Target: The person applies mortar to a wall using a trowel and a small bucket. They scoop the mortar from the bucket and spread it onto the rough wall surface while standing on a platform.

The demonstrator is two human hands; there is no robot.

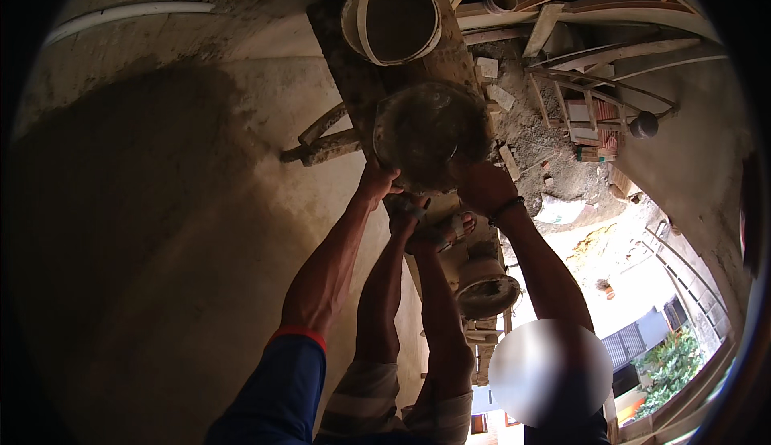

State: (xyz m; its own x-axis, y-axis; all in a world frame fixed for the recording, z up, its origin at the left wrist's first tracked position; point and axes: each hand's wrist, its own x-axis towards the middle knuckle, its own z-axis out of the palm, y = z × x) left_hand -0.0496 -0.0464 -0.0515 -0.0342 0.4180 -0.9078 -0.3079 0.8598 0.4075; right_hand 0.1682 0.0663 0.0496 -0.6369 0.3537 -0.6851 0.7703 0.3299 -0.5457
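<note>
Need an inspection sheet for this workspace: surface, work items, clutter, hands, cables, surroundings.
Surface: stained plank under sandalled feet.
Work items: round basin, dirty, resting or lifted unclear; handled bucket beyond it on the plank.
Clutter: second bucket behind the feet; rubble below, right.
Hands: left hand and right hand grip the basin's near edge.
Cables: nothing seen.
Surroundings: wall with dark patch, left; foliage, lower right.

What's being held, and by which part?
A round, dark basin, by its near rim: left hand at the left, right hand at the right.
</note>
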